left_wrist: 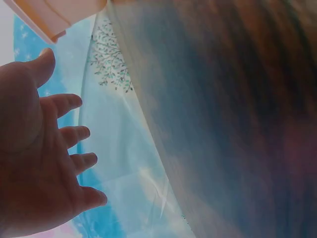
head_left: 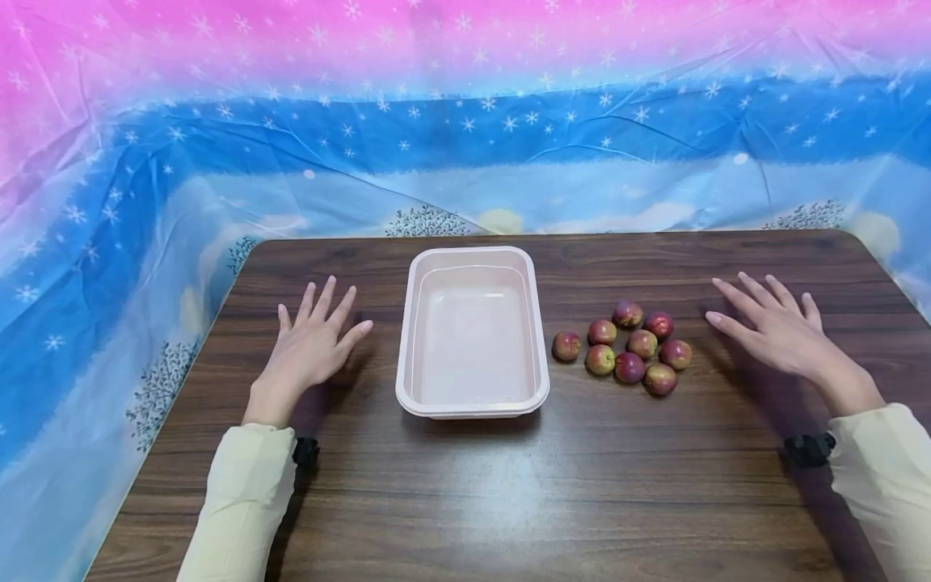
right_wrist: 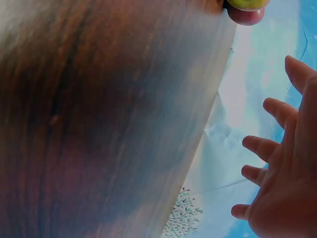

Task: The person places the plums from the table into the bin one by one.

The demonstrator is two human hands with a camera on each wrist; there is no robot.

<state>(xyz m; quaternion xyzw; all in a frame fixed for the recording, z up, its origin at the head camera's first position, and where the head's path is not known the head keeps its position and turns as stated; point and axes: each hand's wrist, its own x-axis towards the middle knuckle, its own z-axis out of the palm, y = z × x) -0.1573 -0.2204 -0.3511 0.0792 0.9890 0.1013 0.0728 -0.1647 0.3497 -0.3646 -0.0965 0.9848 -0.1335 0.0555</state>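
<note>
Head view: hands (head_left: pixel 307 349) (head_left: pixel 789 338) spread wide over a brown wood table (head_left: pixel 618 485), snowflake-patterned cloth (head_left: pixel 465 137) behind.

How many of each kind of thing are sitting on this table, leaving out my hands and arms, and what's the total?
Reddish round fruits: 9
Pale rectangular tray: 1
Total: 10

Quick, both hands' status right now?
Left hand: open, fingers spread, holding nothing.
Right hand: open, fingers spread, holding nothing.
</note>
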